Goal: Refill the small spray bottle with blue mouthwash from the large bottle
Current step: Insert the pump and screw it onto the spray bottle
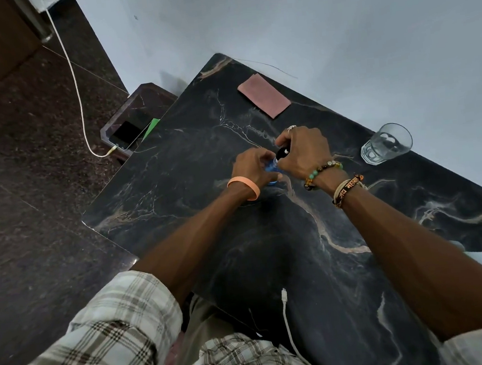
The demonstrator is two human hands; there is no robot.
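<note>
A bottle of blue liquid (271, 168) stands on the black marble table (268, 238), mostly hidden by both hands. My left hand (251, 166) grips its blue body. My right hand (301, 153) is curled over its black cap (282, 153) at the top. Whether this is the small spray bottle or the large one I cannot tell. No second bottle shows.
An empty drinking glass (386, 143) stands at the table's right, near the wall. A pink folded cloth (263, 95) lies at the far side. A white cable end (284, 295) rests on the near edge. A phone (126, 133) charges on a lower stool at the left.
</note>
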